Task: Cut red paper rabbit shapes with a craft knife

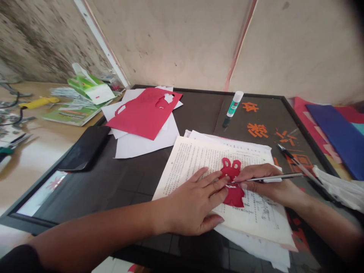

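We lay our left hand (193, 201) open and flat, fingers spread, against a red paper cutout shaped like a rabbit (233, 196), which lies on a stack of yellowed printed pages (187, 170) on the dark glass-topped table (113, 182). Our right hand (269, 184) is closed around a slim silver pen-shaped metal tool (290, 175), its tip at the cutout's middle. Farther up the table lie a crimson paper sheet with cut holes (139, 113) on white paper (145, 146), a white-and-green glue stick (234, 103), and small orange paper characters (257, 130).
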